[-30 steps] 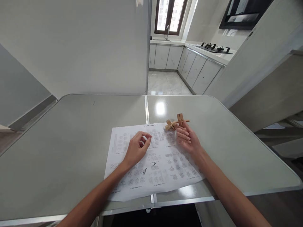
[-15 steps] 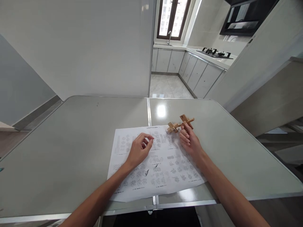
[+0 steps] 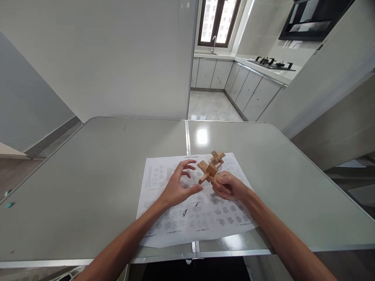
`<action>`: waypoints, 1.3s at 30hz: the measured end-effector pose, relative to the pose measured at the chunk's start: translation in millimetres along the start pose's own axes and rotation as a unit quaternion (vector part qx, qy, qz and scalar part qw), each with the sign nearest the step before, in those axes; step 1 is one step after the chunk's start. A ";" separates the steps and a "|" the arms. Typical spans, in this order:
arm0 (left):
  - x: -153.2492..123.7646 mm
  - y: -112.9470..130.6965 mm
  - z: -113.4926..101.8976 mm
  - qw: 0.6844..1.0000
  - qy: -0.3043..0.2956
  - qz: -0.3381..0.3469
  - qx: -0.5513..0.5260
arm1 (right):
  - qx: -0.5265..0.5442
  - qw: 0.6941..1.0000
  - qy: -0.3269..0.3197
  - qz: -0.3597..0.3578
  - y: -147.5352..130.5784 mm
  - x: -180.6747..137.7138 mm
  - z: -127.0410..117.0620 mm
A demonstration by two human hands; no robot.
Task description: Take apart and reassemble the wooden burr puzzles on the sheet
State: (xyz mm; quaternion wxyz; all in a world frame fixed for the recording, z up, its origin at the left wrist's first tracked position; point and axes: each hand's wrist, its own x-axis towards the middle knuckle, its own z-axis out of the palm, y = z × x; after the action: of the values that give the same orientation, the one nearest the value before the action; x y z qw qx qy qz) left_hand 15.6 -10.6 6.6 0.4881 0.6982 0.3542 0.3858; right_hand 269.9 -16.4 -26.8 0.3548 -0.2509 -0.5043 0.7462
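My right hand (image 3: 229, 185) grips a wooden interlocking puzzle (image 3: 211, 169) made of light brown pieces, with a round peg sticking out toward the lower left. A second cluster of wooden pieces (image 3: 217, 158) shows just behind it; whether the two are joined I cannot tell. To the left, my left hand (image 3: 181, 183) is open, thumb and fingers spread apart around the air beside the peg. Beneath both hands lies a printed instruction sheet (image 3: 178, 234) covered in small diagrams.
The sheet rests on a pale grey-green folding table (image 3: 88, 187) with a metal seam down its middle. Small teal items (image 3: 9, 205) sit at the left edge. Beyond the table stand a white wall (image 3: 131, 58) and a kitchen with a gas stove (image 3: 272, 63).
My right hand has brought the wooden puzzle left and nearer, turning it so the peg points toward my left hand. My left hand's fingers have spread open.
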 end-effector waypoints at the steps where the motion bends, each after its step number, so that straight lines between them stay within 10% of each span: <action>1: -0.1 0.1 -0.8 1.000 -0.022 0.014 -0.009 | 0.001 1.000 -0.024 0.013 2.2 0.2 0.1; 11: -2.8 6.8 -2.2 0.987 -0.152 0.036 -0.022 | 0.016 0.988 -0.136 0.078 4.0 2.5 4.8; 27: 0.9 -1.8 2.4 0.997 -0.010 0.019 0.076 | -0.098 0.991 0.090 0.006 -9.7 7.3 21.7; 39: 2.2 -8.9 1.4 0.991 -0.037 0.013 0.130 | -0.159 0.978 0.135 0.008 -9.3 9.2 23.8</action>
State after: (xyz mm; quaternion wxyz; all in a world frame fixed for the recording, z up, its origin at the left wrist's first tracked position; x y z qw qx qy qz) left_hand 16.8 -6.7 -1.8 0.4009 0.7741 0.3742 0.3163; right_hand 249.4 -20.6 -9.6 0.3692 -0.4063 -0.5620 0.6187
